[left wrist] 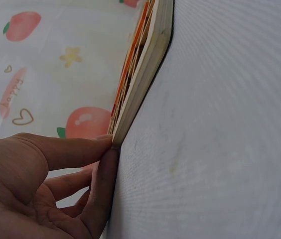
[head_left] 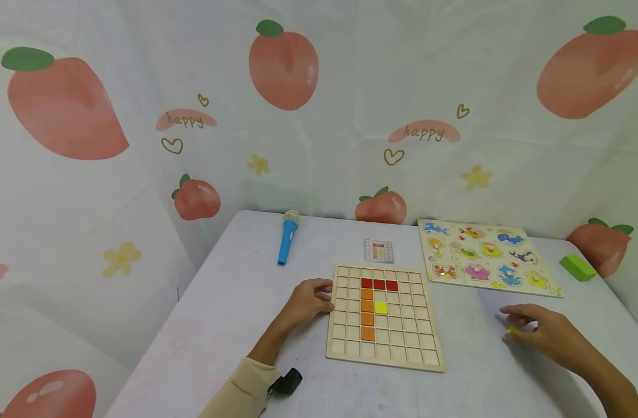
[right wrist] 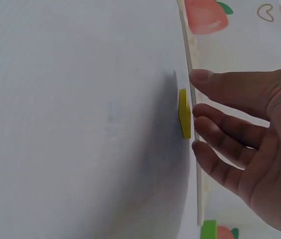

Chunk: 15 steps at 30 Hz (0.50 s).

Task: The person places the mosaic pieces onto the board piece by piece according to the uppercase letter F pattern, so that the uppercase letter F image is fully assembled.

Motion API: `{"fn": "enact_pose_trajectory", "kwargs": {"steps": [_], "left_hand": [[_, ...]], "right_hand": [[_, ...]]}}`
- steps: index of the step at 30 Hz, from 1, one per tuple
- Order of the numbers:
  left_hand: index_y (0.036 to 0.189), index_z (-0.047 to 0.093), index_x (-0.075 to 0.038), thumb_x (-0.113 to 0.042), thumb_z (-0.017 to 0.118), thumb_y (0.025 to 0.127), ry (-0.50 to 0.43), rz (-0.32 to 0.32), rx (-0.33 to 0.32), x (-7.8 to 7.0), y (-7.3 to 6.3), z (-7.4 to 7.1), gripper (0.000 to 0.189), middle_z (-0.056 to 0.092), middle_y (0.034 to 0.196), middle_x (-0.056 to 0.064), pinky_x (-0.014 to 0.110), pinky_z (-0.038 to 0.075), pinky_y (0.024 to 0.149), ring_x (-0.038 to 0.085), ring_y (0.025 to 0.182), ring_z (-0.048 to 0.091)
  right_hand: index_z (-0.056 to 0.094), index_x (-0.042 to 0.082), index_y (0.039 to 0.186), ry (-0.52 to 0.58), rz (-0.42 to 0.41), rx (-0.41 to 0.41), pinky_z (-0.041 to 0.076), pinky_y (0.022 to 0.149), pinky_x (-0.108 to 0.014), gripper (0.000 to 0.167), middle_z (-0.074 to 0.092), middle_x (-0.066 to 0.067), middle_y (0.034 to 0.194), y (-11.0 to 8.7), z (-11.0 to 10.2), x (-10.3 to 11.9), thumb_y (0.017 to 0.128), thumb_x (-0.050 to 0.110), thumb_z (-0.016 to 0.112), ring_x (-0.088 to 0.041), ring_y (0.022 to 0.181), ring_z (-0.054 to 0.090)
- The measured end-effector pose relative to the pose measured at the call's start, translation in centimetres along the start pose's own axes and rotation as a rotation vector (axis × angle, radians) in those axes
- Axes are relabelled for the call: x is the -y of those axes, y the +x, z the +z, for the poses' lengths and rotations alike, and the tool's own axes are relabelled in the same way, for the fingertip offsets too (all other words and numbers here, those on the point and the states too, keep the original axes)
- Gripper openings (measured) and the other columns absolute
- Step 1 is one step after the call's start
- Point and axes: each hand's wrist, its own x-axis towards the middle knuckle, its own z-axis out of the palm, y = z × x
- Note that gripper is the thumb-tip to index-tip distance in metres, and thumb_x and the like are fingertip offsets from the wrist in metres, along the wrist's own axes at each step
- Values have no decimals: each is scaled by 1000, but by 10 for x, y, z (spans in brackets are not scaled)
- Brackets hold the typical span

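A wooden grid board [head_left: 410, 326] lies on the table, with three red tiles [head_left: 379, 284] in a row, several orange tiles [head_left: 367, 306] in a column below, and one yellow tile [head_left: 381, 308] beside that column. At the board's left edge, the thumb and forefinger of my left hand [head_left: 306, 302] pinch the rim; the left wrist view has this hand [left wrist: 56, 184] at the board's corner. Off to the right, my right hand [head_left: 551, 334] hovers with relaxed fingers just over a loose yellow tile [right wrist: 184, 114]. Space shows between that tile and the fingertips [right wrist: 200, 75].
Behind the board lies a small pattern card [head_left: 378, 251]. A blue toy microphone [head_left: 287, 239] rests at the back left. The sea-animal puzzle board [head_left: 488, 255] is at the back right, near a green block [head_left: 577, 267]. A patterned curtain [head_left: 324, 151] hangs behind the table.
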Motion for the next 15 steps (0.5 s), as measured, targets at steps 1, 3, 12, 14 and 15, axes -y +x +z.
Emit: {"fn": "enact_pose_trajectory", "kwargs": {"steps": [1,3,12,14,15], "left_hand": [[140,64,4,-3,81,85,0,0,0,0,0,0,57,72,127,13,35,61,88,24,109,72],[139,64,5,-3,81,85,3,2,-1,0,0,0,57,72,127,13,36,61,88,25,109,72],[140,64,4,-3,81,85,-3,-2,-1,0,0,0,57,72,127,13,36,61,88,25,110,72],[140,64,4,-3,82,86,-1,-4,0,-1,0,0,57,72,128,13,36,61,88,25,110,72],[140,64,4,-3,82,86,0,-5,0,-1,0,0,57,72,128,13,36,61,88,25,110,72]], "right_hand": [[73,-1,126,-3,-2,4,50,70,-24,50,77,-8,110,0,0,-1,87,26,87,-2,89,59],[73,-1,126,-9,9,12,50,70,-24,50,76,-6,108,-1,0,-2,86,26,88,-8,90,60],[71,-2,128,-1,38,80,50,69,-22,47,72,-3,105,-4,-1,-6,88,19,84,-17,91,59],[71,-3,128,-7,43,88,49,69,-23,47,72,-3,105,-4,-1,-8,89,19,84,-18,92,59],[71,-3,128,-14,51,90,48,69,-23,47,72,-2,104,-4,-1,-8,88,19,84,-18,92,58]]}}
